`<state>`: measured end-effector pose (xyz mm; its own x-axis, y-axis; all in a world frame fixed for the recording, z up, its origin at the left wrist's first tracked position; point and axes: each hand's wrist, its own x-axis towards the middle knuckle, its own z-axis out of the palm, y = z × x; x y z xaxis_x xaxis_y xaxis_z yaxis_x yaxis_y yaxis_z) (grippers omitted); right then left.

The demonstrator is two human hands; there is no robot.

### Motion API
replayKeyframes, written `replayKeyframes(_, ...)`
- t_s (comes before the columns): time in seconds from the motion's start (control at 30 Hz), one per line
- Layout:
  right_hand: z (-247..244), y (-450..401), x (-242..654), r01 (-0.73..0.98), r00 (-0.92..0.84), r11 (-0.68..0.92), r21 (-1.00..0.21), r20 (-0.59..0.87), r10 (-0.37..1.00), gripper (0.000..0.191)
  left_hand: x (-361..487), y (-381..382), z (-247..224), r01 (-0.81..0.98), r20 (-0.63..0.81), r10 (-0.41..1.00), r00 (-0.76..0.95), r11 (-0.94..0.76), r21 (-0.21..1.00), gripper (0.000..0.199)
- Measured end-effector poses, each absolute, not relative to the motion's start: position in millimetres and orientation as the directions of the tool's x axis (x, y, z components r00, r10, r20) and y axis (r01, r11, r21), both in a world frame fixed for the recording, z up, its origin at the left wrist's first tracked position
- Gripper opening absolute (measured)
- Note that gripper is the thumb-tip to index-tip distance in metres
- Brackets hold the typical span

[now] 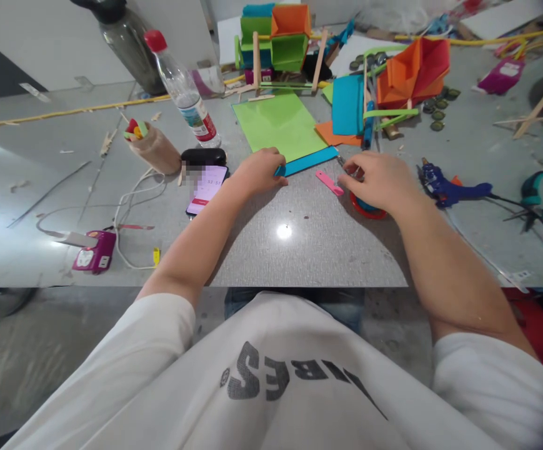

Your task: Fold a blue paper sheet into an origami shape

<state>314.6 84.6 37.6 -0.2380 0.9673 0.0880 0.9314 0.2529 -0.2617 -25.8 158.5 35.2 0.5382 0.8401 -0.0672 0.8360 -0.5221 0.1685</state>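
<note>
My left hand (265, 172) is closed on the left end of a blue strip (311, 161), which lies along the lower edge of a green sheet (283, 125). At the strip's right end, my right hand (367, 178) has its fingers curled round a small metallic tool, mostly hidden by the fingers. Between the hands lies a pink strip-like piece (328, 183), close to my right fingertips. Partly under my right hand is a round red-rimmed object (368, 211). Orange paper (334, 134) and a blue piece (347, 105) sit beyond the strip.
A bottle (196, 115), a wooden cup (156, 150) and a phone (208, 186) stand or lie left. Paper-and-stick structures (290, 50) are at the back. A blue glue gun (456, 186) with its cord and pliers (531, 200) lie right.
</note>
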Motion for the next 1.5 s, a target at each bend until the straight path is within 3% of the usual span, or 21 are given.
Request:
replayKeyframes(0.2,38.3,119.0,301.0,0.962,-0.067,0.085,-0.261,0.077,0.995,0.04,-22.4,154.2,32.7,0.853,-0.065,0.861,0.504,-0.485,0.193,0.052)
replayKeyframes(0.4,50.3,172.4,293.1,0.954,-0.283,0.271,-0.128,-0.086,0.955,0.047,-26.1,161.7,38.9,0.889,-0.108,0.886,0.45,-0.434,0.144,0.039)
replayKeyframes(0.53,47.7,184.6,290.4,0.938,-0.343,0.338,-0.074,-0.063,0.937,0.055,-27.1,162.6,40.5,0.886,-0.097,0.883,0.459,-0.447,0.126,0.04)
replayKeyframes(0.7,33.5,187.3,292.1,0.883,-0.467,0.467,0.055,-0.006,0.884,0.035,-22.8,159.6,38.5,0.88,-0.068,0.884,0.463,-0.448,0.157,0.051)
replayKeyframes(0.9,23.7,187.8,285.1,0.828,-0.549,0.538,0.156,0.038,0.835,0.036,-21.2,157.6,42.6,0.914,-0.121,0.906,0.405,-0.404,0.037,0.052)
replayKeyframes(1.17,29.0,176.5,262.7,0.784,-0.618,0.609,0.123,0.047,0.785,0.039,-29.4,157.2,58.0,0.94,-0.099,0.936,0.337,-0.34,-0.013,0.043)
replayKeyframes(1.37,20.9,177.5,261.3,0.816,-0.578,0.575,0.066,0.106,0.809,0.036,-17.8,149.4,56.8,0.878,-0.064,0.882,0.466,-0.452,0.158,0.041)
replayKeyframes(1.5,17.8,177.7,261.3,0.851,-0.521,0.525,0.001,0.135,0.843,0.036,-14.6,151.2,50.5,0.883,-0.072,0.892,0.447,-0.426,0.198,0.033)
